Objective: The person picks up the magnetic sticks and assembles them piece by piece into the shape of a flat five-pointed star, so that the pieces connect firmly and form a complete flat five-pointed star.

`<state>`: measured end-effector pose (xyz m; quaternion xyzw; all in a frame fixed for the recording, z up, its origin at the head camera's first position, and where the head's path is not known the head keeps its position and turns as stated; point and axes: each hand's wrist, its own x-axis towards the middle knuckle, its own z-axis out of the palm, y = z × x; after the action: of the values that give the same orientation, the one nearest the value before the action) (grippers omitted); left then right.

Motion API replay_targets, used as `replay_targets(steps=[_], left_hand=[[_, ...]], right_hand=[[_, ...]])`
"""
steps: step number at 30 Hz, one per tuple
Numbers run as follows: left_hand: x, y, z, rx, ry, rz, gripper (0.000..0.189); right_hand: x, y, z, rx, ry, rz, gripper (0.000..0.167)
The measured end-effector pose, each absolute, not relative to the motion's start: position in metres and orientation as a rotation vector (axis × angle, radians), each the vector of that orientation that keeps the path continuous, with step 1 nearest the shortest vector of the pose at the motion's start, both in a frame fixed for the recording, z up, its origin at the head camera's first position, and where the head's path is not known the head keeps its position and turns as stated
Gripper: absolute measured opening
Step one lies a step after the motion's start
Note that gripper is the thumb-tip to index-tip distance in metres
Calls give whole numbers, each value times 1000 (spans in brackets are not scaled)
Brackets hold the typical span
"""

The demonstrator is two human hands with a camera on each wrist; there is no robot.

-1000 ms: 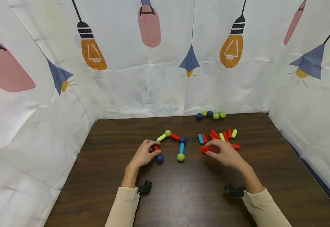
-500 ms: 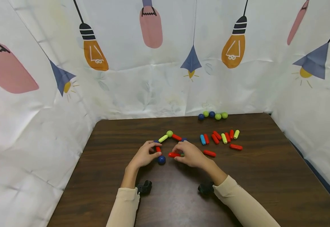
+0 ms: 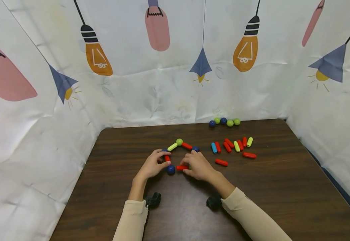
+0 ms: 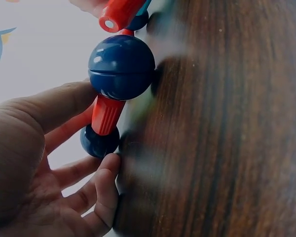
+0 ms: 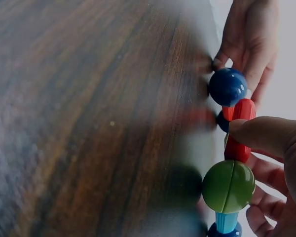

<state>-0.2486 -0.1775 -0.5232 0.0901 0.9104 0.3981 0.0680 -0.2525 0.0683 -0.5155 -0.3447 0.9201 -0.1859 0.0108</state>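
Observation:
My left hand (image 3: 153, 164) holds a red rod (image 4: 107, 116) between two blue balls, the nearer being this blue ball (image 4: 121, 66); its thumb lies along them. My right hand (image 3: 200, 166) pinches another red rod (image 3: 182, 167) between thumb and fingers. In the right wrist view that rod meets a green ball (image 5: 229, 186), with a light blue rod (image 5: 227, 221) behind it. The rod's other end points toward the left hand's blue ball; contact there cannot be told. A yellow-green rod (image 3: 172, 147), lime ball (image 3: 179, 142), red rod (image 3: 187, 146) and blue ball (image 3: 195, 149) form the chain's far side.
Several loose red, yellow-green and blue rods (image 3: 227, 147) lie to the right on the brown table (image 3: 271, 187). One red rod (image 3: 221, 162) lies closest to the right hand. A row of blue and green balls (image 3: 223, 121) sits at the back edge, before a printed curtain (image 3: 126, 97).
My right hand has taken a red rod from the loose pile and carried it left to the green ball at the chain's end. The left hand has stayed in place.

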Motion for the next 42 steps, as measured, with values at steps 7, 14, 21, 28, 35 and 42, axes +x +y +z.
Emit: replay_targets(steps=[7, 14, 21, 28, 35, 42], left_hand=[[-250, -177, -524, 286, 2758, 1190, 38], [-249, -176, -525, 267, 2769, 1186, 38], [-248, -175, -523, 264, 2774, 1184, 39], [-247, -173, -524, 265, 2790, 1177, 38], [-246, -165, -524, 282, 2856, 1096, 38], [-243, -157, -522, 257, 2858, 1020, 48]], right_hand=[[-251, 67, -517, -1072, 2881, -565, 20], [-250, 65, -517, -1087, 2886, -541, 20], [-251, 65, -520, -1061, 2896, -562, 20], [-251, 84, -525, -857, 2916, -938, 16], [-250, 108, -530, -545, 2805, -1154, 25], [-250, 109, -534, -517, 2701, -1233, 35]])
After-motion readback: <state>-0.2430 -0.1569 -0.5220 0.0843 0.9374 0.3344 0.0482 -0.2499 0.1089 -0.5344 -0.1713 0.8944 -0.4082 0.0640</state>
